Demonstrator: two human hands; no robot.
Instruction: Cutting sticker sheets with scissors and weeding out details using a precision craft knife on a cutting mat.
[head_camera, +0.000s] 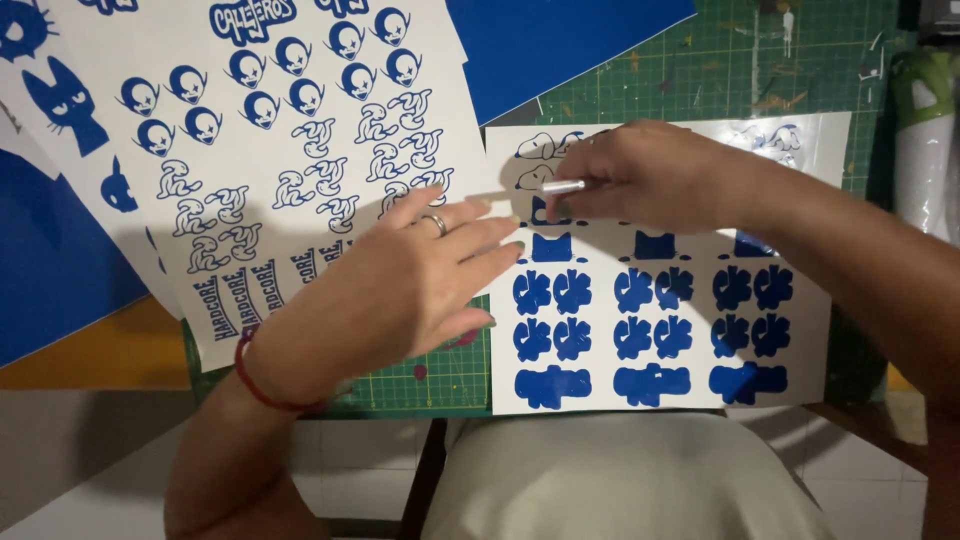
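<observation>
On the tabletop: a green cutting mat (640, 95) carries the work, with an orange surface (90, 350) showing at 8 o'clock
Sticker sheet in hand: a white sheet of blue cut shapes (660, 320) lies at 4 o'clock of the frame, its near edge just over the tabletop's lip; the top row looks already stripped to outlines
Right hand (650, 175): at 1 o'clock, grip pinched shut on a thin silvery tool (562, 186), its tip pointing toward 9 o'clock and resting at the sheet's upper left shapes
Left hand (400, 290): flat and open, holding nothing, fingers spread toward 3 o'clock; fingertips press the left edge of the sheet, palm lies over the mat and the neighbouring sheet
Marks on that hand: a ring (438, 222) on one finger, a red cord bracelet (258, 385) at the wrist
Neighbouring sheet: a larger white sheet of blue figures and lettering (300, 130) at 11 o'clock, overlapping others beneath it
Blue vinyl: plain blue sheets at 12 o'clock (560, 35) and 9 o'clock (50, 260)
Roll: a pale roll (925, 150) at 3 o'clock, partly cut off
Risk, tool: I judge the point could nick or lift a neighbouring shape, since the shapes sit close together
Risk, sheet: only fingertips pin it, so a sideways pull could make it slide or curl
Risk, edge: the sheet's near edge overhangs and could catch on the lap below
</observation>
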